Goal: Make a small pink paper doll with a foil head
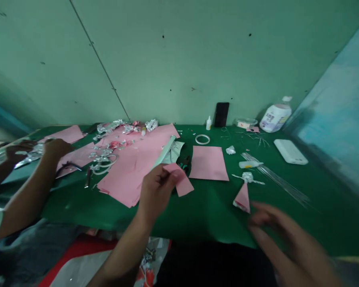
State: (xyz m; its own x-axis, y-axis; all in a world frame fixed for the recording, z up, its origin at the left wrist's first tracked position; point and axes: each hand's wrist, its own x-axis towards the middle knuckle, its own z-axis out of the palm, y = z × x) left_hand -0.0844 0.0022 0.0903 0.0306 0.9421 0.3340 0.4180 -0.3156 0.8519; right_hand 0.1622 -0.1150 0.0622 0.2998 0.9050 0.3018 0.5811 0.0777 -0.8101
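My left hand (157,191) is closed, pinching a small piece of pink paper (184,184) between thumb and fingers above the green table. Slightly blurred, my right hand (284,235) is low on the right, its thumb and fingers apart with nothing seen between them. Just beyond its fingertips lies a small figure (243,197) with a pink paper cone for a body and a crumpled foil head and arms. A square pink sheet (209,163) lies flat between my hands. Dark-handled scissors or pliers (184,162), partly hidden, lie behind my left hand.
Pink sheets (131,159) and foil scraps cover the left side, where a co-worker's hands (55,148) handle foil. On the right are thin wires (278,181), a glue tube (249,164) and a white box-shaped device (290,151). A phone (221,114) and a bottle (275,116) stand by the wall.
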